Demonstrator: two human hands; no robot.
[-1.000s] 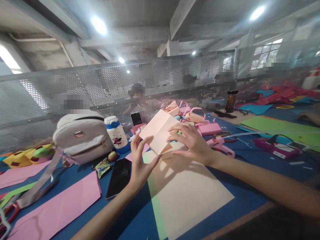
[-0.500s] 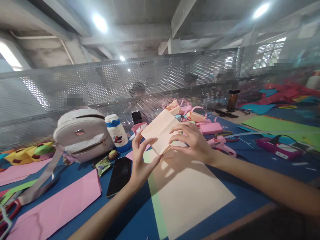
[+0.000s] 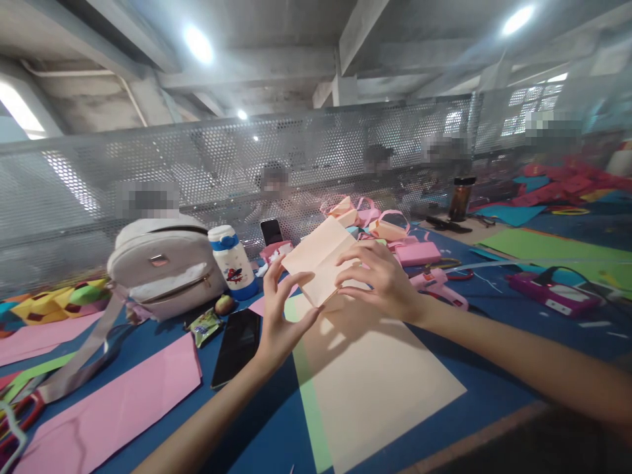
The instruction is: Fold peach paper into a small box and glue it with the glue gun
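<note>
holding the folded cream piece (image 3: 323, 257) at centre frame, the left hand (image 3: 279, 316) and right hand (image 3: 378, 283) are both closed on its edges, above the cream sheets (image 3: 385, 388). risk: uneven finger pressure could crease or skew the fold. risk: a low right forearm could drag the glue gun (image 3: 442, 286), right of centre, or shift the sheets on the bench (image 3: 257, 434).

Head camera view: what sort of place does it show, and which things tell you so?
Probably a shared craft workroom, perhaps at a school: pink paper and other coloured sheets lie on a blue table, with what looks like a pink glue gun, beneath bare concrete beams.
</note>
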